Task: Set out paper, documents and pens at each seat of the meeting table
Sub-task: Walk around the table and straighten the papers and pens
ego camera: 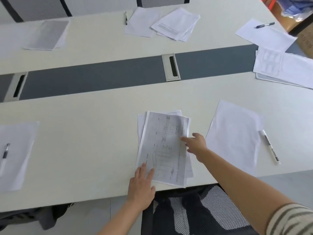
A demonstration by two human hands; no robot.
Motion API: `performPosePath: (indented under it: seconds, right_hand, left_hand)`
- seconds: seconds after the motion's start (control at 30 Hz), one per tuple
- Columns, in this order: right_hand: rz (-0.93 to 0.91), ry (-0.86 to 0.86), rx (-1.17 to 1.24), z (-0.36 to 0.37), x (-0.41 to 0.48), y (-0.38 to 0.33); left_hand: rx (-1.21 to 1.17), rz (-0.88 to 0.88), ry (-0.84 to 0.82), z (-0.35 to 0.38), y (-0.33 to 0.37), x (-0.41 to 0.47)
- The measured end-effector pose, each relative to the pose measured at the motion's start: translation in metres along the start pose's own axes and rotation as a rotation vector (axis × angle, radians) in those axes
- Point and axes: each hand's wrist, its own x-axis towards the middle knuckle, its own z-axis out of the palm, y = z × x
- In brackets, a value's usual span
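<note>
Meeting table top (84,133): smooth matt off-white. Centre strip (101,77): matt grey. Cable port frame (165,68): metal look. Printed documents (162,143): matt paper. Pen (269,146): clear plastic. Chair back (220,206): black mesh. Sleeve (291,219): striped knit cloth.

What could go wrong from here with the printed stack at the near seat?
1. The document stack is fanned and its lower corner sits right at the table's near edge. A push from the left hand or right hand could slide sheets off onto the chair.
2. The right forearm passes close to the blank sheet. Pulling back might drag it and shift the pen along its right edge.
</note>
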Motion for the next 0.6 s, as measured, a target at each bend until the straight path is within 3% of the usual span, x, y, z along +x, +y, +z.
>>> performPosePath:
  seconds: [0.13,0.27,0.33,0.47,0.6]
  right_hand:
    - [0.107,-0.148,-0.040,0.017,-0.002,-0.010]
    - [-0.025,-0.154,-0.156,0.023,-0.015,-0.010]
    - [-0.159,-0.177,-0.164,0.017,-0.032,-0.018]
    - [-0.487,-0.192,-0.107,-0.008,-0.074,-0.040]
    - [-0.714,-0.223,-0.002,-0.026,-0.105,-0.062]
  left_hand:
    - [-0.014,0.036,-0.029,0.000,-0.010,0.000]
    - [-0.135,0.073,-0.033,-0.009,-0.018,0.001]
    - [-0.385,0.037,0.041,-0.023,-0.023,0.006]
    - [-0.995,-0.126,0.341,-0.098,-0.033,0.024]
    - [-1.288,0.189,0.371,-0.178,-0.032,0.023]
